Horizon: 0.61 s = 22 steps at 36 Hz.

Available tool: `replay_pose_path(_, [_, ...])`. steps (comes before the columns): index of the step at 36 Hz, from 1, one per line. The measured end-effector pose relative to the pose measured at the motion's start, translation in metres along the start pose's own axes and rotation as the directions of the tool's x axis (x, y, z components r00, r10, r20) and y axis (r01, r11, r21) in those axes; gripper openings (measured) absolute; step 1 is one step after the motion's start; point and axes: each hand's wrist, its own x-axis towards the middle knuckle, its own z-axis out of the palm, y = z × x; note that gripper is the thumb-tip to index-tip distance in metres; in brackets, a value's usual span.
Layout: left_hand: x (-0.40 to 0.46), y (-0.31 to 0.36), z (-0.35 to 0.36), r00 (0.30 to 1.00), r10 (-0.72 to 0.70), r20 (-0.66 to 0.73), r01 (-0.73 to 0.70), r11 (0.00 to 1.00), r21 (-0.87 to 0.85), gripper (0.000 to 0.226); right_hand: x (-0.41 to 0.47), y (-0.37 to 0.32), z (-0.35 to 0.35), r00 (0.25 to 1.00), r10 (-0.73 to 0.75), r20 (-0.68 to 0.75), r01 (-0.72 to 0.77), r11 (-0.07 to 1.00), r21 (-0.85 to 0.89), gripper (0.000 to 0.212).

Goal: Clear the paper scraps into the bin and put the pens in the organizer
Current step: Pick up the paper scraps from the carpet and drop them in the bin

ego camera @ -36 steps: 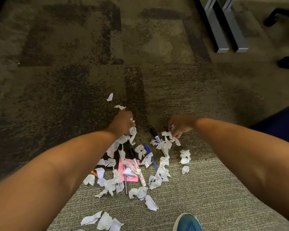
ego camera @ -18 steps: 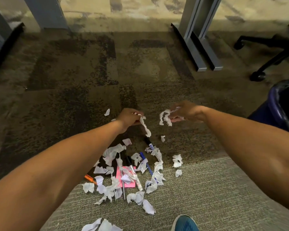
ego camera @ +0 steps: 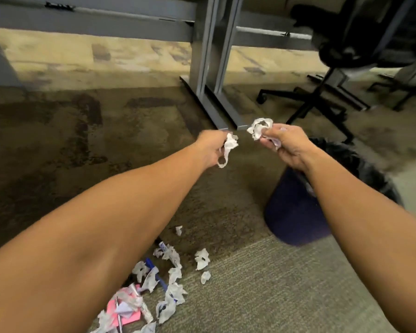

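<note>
My left hand (ego camera: 210, 150) grips a dangling strip of white paper scraps (ego camera: 228, 147), raised above the carpet. A crumpled bunch of white scraps (ego camera: 259, 128) is clutched in my right hand (ego camera: 286, 145), held above and a little left of the dark blue bin (ego camera: 296, 212) with its black liner. Several more white scraps (ego camera: 173, 292) lie on the carpet at the bottom, mixed with a blue pen (ego camera: 157, 275), a marker (ego camera: 163, 246) and a pink note (ego camera: 125, 308). My left forearm hides part of the pile. No organizer is in view.
Grey desk legs (ego camera: 209, 68) stand on the carpet straight ahead, their feet close to my hands. A black office chair (ego camera: 341, 51) with a wheeled base sits at the upper right, behind the bin.
Both hands have lifted off the floor pile with scraps in them and moved up and right toward the bin. The view has tilted up, bringing the desk legs, chair and bin into sight.
</note>
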Motion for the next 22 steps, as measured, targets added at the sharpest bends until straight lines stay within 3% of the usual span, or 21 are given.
replay_pose_path(3, [0.000,-0.003,0.056,0.998,-0.007,0.067,0.011,0.998,-0.055,0.011,-0.008,-0.013,-0.034,0.986,-0.005,-0.164,0.021,0.995,0.095,0.008])
replay_pose_path(7, [-0.004,-0.025,0.129,0.997,-0.019,0.074,0.023,0.998,-0.055,0.023,-0.027,-0.023,-0.074,0.936,0.024,-0.351,0.031,0.988,0.151,0.012])
replay_pose_path(9, [-0.008,-0.036,0.161,0.997,-0.036,0.064,0.038,0.999,-0.037,0.016,-0.037,-0.024,-0.091,0.890,0.029,-0.456,0.046,0.987,0.152,0.011])
replay_pose_path(13, [-0.011,-0.047,0.202,0.995,-0.057,0.076,0.055,0.998,0.032,0.035,-0.046,-0.020,-0.122,0.767,0.028,-0.641,0.020,0.997,0.068,0.017])
replay_pose_path(17, [-0.015,-0.048,0.212,0.978,-0.102,0.184,0.081,0.990,0.119,0.035,-0.054,-0.018,-0.135,0.752,0.078,-0.655,-0.101,0.995,0.003,0.012])
replay_pose_path(20, [-0.017,-0.048,0.203,0.959,-0.158,0.234,0.127,0.981,0.144,0.015,-0.058,-0.017,-0.136,0.789,0.117,-0.604,-0.121,0.992,0.034,0.044])
replay_pose_path(22, [-0.012,-0.048,0.192,0.943,-0.169,0.286,0.129,0.980,0.154,0.030,-0.061,-0.018,-0.127,0.807,0.107,-0.581,-0.113,0.993,0.025,0.034])
